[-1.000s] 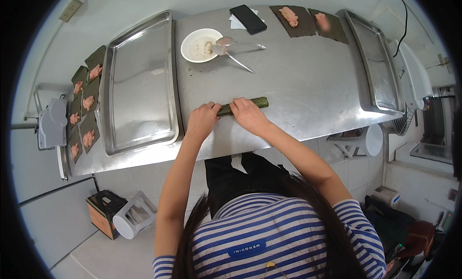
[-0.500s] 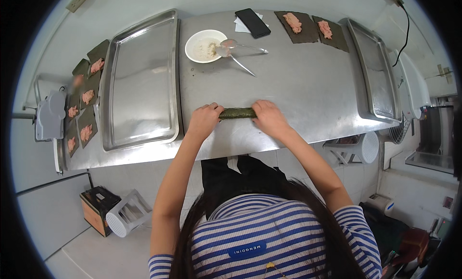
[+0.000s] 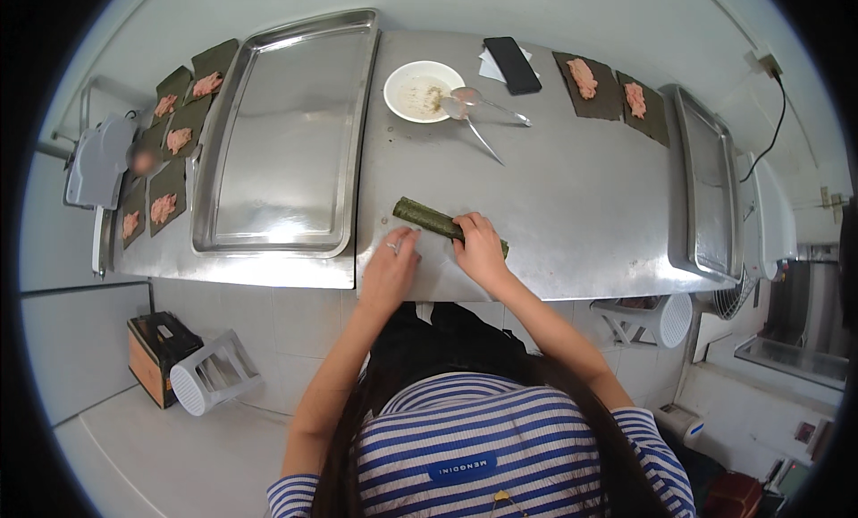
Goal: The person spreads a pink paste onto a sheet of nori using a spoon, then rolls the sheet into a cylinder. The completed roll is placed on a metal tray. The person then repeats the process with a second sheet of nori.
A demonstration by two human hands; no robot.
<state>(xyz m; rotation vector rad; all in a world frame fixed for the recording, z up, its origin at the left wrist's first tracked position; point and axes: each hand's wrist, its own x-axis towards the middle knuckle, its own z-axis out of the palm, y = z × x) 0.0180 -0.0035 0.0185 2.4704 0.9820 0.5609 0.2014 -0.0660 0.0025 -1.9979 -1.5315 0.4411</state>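
A dark green seaweed roll (image 3: 427, 218) lies slantwise on the steel table, its left end farther from me than its right. Wrapped over its right part is my right hand (image 3: 480, 250), covering some of it. The right tip peeks out past that hand. My left hand (image 3: 391, 266) rests just on the near side of the roll's left part, fingers loosely bent and apart, with nothing visible in them. Beyond the roll stands a white bowl (image 3: 402, 96) with pale, grainy liquid. Two metal spoons (image 3: 483, 141) lean on its right rim, pinkish residue on their heads.
A large steel tray (image 3: 277, 241) lies at left, a second tray (image 3: 693, 160) at right. Seaweed sheets (image 3: 183, 192) with pink minced filling sit at far left; two more sheets (image 3: 608, 107) lie at back right. A black phone (image 3: 512, 67) rests on white paper.
The roll has turned from level to slanted. My left hand has come off its left end and moved nearer to me; my right hand has moved nearer too, still on the roll.
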